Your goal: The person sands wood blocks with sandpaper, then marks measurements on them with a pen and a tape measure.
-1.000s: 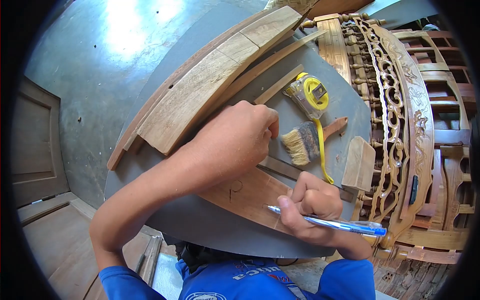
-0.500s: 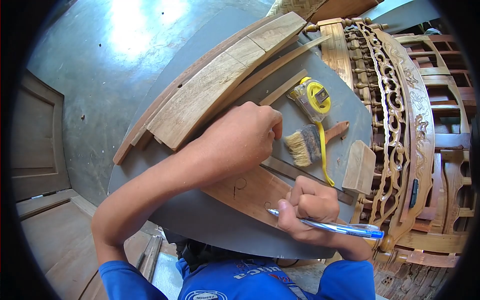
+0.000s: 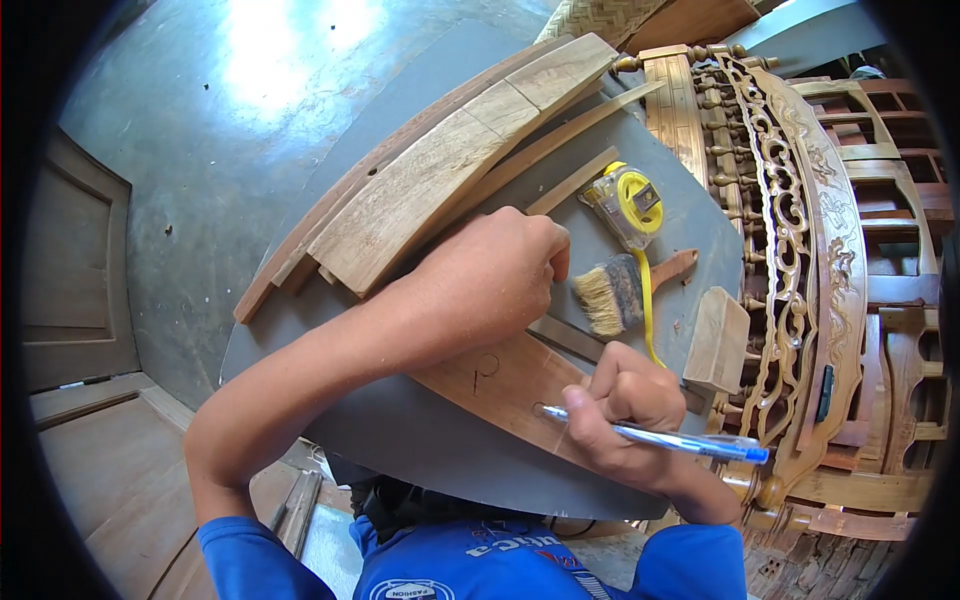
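Note:
A blue-and-white ballpoint pen (image 3: pixel 690 443) is pinched in my right hand (image 3: pixel 630 410), its tip on a curved wooden board (image 3: pixel 470 385). The board bears a pen-drawn "P", and a small curved mark shows beside the tip. My left hand (image 3: pixel 505 265) is closed, fingers curled under at the board's far side; whatever they grip is hidden. Beyond my hands lie a paintbrush (image 3: pixel 610 295) and a yellow tape measure (image 3: pixel 632 205) with some tape drawn out. A flat, dark strip (image 3: pixel 568 338) runs along the board's far edge.
Stacked curved timber pieces (image 3: pixel 420 170) lie on the grey tabletop (image 3: pixel 380 440) beyond my left forearm. A wooden block (image 3: pixel 717 340) stands to the right. Carved wooden furniture panels (image 3: pixel 835 260) crowd the right side. Wooden panels (image 3: pixel 75 260) are on the floor at left.
The pen tip has shifted very slightly, and its shaft has swung a little in my right hand. The view has moved slightly; my left hand keeps its pose.

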{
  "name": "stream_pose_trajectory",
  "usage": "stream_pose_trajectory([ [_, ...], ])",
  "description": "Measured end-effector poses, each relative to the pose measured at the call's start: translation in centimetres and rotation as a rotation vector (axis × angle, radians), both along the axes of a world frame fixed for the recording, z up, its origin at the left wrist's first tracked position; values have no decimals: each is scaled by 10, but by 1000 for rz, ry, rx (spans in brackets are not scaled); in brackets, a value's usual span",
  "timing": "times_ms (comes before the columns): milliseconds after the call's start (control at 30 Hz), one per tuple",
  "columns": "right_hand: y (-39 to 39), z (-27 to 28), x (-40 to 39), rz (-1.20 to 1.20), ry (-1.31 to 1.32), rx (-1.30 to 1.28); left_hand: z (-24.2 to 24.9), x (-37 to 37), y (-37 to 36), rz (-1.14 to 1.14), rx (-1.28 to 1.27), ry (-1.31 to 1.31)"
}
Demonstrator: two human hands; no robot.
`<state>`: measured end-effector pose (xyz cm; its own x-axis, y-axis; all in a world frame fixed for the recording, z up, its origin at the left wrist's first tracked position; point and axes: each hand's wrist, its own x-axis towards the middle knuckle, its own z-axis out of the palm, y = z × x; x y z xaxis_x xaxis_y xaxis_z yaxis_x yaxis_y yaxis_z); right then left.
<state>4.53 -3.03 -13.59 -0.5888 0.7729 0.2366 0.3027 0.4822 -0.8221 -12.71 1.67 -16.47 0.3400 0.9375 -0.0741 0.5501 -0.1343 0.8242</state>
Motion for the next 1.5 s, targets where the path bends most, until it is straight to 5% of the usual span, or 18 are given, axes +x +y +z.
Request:
stream_pose_trajectory([
  [1500, 9, -1, -1, 46, -63, 61, -1, -1, -2, -5, 18, -13],
])
